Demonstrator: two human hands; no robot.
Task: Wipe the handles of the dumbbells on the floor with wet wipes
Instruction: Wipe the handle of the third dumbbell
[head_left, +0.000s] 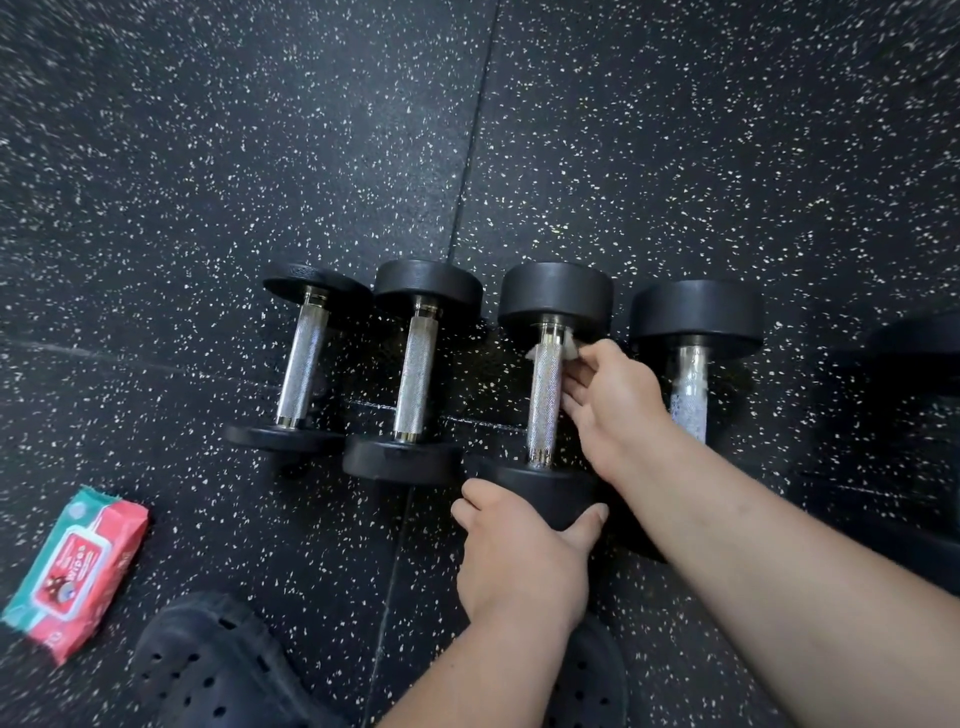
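Floor (208, 156) is black rubber matting with white flecks, and tile seams cross near the middle. Head view only: four dumbbells lie side by side in a row mid-frame, handles pointing away from the camera, black round heads at each end. First dumbbell (304, 358) sits farthest left, with the second dumbbell (415, 371) just beside it; both have bare knurled chrome handles and nothing touches them. Third dumbbell (544, 400) is the one being handled. Left hand (519, 551) grips its near head, with fingers on the left side and thumb on the right, curled round the black rubber. Right hand (613, 400) comes in from the right and holds a white wet wipe (569, 349) against the far end of that handle. Wipe edges show on both sides of the bar, just below the far head. How far the fingers wrap under the bar, I cannot tell. Fourth dumbbell (690, 395) sits to the right of that hand; its handle looks blotchy and shiny, and its near head is hidden behind the right forearm. Another dark weight (919, 343) sits at the right edge, too dim to make out. Wipes pack (78, 571), red and teal, lies flat on the floor at lower left, well apart from the row. Dark perforated clogs (208, 670) are at the bottom edge.
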